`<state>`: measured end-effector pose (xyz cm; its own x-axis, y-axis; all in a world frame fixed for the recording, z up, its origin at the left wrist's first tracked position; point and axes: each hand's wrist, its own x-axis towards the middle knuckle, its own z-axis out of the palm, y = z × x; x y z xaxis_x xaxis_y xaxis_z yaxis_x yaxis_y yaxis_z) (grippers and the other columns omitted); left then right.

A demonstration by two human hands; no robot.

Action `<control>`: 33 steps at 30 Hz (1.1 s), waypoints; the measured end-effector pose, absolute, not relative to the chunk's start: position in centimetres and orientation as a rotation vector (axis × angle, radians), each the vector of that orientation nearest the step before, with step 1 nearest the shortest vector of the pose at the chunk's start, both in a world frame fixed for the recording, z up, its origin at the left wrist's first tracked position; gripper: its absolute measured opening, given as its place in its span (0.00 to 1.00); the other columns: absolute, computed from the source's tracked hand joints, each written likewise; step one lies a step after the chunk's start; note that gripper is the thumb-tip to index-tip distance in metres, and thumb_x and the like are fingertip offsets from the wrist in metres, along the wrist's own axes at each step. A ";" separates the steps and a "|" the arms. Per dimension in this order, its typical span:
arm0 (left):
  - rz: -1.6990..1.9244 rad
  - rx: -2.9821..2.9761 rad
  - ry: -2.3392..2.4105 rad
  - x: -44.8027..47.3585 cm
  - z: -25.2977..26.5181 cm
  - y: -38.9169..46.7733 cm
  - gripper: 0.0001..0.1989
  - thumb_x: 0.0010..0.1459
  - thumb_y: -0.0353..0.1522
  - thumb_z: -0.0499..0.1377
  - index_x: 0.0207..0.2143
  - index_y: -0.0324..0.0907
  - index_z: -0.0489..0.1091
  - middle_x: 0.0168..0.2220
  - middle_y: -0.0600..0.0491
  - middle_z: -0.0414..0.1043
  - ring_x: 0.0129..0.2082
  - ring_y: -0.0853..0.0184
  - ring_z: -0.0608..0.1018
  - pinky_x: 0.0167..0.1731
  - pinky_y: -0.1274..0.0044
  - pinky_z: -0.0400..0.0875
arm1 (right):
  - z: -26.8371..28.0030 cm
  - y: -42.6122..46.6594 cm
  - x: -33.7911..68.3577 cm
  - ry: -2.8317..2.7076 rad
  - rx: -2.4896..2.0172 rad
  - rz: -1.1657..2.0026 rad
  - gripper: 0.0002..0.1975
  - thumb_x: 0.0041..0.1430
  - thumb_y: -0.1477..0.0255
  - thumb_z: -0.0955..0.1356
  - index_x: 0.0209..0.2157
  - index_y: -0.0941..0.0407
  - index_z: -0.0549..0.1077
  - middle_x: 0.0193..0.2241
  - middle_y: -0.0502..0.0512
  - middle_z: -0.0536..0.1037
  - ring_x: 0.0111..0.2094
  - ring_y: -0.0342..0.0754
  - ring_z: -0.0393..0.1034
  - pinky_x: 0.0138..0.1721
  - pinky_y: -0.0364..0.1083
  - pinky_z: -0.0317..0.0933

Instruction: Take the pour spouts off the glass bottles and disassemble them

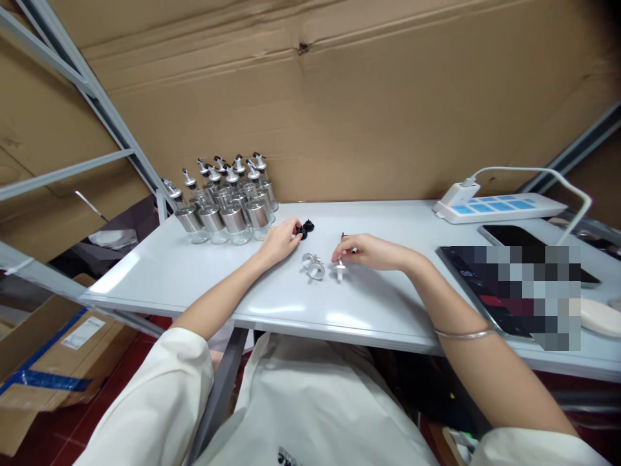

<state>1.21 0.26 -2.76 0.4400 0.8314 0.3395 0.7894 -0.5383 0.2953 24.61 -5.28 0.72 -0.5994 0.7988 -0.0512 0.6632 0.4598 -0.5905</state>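
Left hand (282, 241) at black pieces (308, 225), grip unclear. Right hand (356, 250) pinches silver fitting (340, 268); loose fittings (316, 271) lie between hands. Bottles (236, 220) stand toward surface's (388, 310) back-left corner.

**White power strip with blue panels (509, 206) sits before brown cardboard wall (378, 97)**

A white, blocky plug adapter (460, 194) stands in it at left, a thin white cable (543, 170) arching rightward. Nearer lies a flat, black, partly pixelated screen (485, 291); a cream, rounded object (600, 317) beside it is hard to identify. Lower left, a brown cardboard box (109, 353) bears glossy blue tape (54, 380) and a white paper label (83, 332).
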 end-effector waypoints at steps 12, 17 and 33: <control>0.293 2.224 0.794 0.8 -1.0 -1.3 0.28 0.39 0.39 0.68 0.43 0.42 0.62 0.41 0.52 0.66 0.33 0.71 0.69 0.32 0.79 0.65 | 0.4 -5.8 23.9 -2.411 -1.275 1.041 0.10 0.50 0.77 0.64 0.37 0.56 0.69 0.29 0.54 0.78 0.30 0.47 0.71 0.30 0.44 0.62; 0.281 2.274 0.776 0.9 -1.1 -1.1 0.22 0.42 0.39 0.67 0.37 0.42 0.64 0.33 0.57 0.65 0.30 0.71 0.66 0.30 0.80 0.61 | 0.5 -6.0 23.4 -2.391 -1.307 0.987 0.11 0.49 0.77 0.64 0.37 0.56 0.68 0.32 0.55 0.78 0.31 0.47 0.71 0.32 0.44 0.63; 1.844 2.316 1.278 -2.3 2.6 -0.8 0.14 0.62 0.40 0.46 0.34 0.41 0.66 0.31 0.52 0.68 0.33 0.68 0.70 0.38 0.75 0.65 | 1.2 -5.9 24.5 -2.195 -1.240 0.945 0.12 0.50 0.76 0.61 0.38 0.55 0.67 0.29 0.52 0.75 0.29 0.45 0.68 0.30 0.44 0.61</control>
